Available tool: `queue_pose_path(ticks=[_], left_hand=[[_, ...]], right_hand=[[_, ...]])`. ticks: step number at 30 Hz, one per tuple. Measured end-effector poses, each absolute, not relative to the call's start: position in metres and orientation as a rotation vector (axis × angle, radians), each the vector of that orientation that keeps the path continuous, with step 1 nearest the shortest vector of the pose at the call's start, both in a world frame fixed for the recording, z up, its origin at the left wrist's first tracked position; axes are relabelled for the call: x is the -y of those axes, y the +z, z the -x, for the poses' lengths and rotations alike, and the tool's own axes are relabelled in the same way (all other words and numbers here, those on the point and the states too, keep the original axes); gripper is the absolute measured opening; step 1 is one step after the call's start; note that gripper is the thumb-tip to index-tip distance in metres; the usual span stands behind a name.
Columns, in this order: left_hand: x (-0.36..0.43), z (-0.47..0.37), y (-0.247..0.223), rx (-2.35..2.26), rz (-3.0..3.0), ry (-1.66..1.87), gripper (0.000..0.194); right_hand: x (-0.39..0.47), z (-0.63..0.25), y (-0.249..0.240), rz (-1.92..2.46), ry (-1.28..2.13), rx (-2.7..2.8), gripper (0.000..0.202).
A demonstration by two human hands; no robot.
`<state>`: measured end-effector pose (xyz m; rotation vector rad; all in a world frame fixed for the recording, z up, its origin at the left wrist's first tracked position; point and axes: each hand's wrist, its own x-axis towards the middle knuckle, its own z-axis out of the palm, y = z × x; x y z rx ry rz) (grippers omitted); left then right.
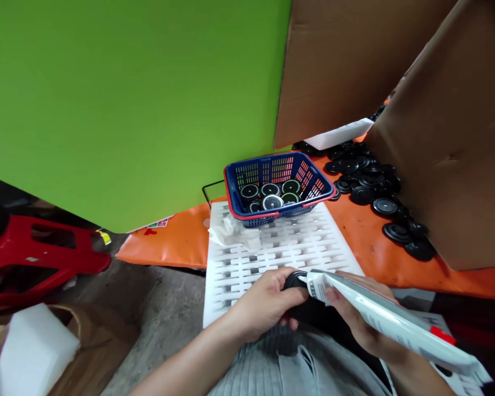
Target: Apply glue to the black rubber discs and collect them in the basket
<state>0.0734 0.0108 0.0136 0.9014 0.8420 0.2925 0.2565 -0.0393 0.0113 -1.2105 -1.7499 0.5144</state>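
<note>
My left hand (264, 302) is closed around the edge of a round black disc (295, 281), held low above my lap. A long white squeeze tube (379, 311) lies in my right hand (357, 324), its fingers wrapped round the front part. The tube's narrow white nozzle points left and meets the disc's rim; whether anything comes out is too small to tell. Ahead of my hands, a blue plastic basket (264, 221) with red handles holds several round discs (272, 202). It stands on a white slatted board (226, 283), with crumpled tissue (233, 234) beside it.
Several loose black discs (367, 179) lie on the orange cover (173, 236) at right. A green panel (148, 110) and cardboard sheets (445, 154) stand behind. A red stool (45, 253) and an open carton with white foam (35, 349) are at left.
</note>
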Motion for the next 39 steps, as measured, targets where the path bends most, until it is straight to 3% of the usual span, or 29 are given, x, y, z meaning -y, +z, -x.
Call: queue_pose_path(ticks=[39], left_hand=[[-0.004, -0.08, 0.014, -0.803, -0.821, 0.449, 0.028]], right_hand=[[0.048, -0.251, 0.016, 1.192, 0.193, 1.702, 0.015]])
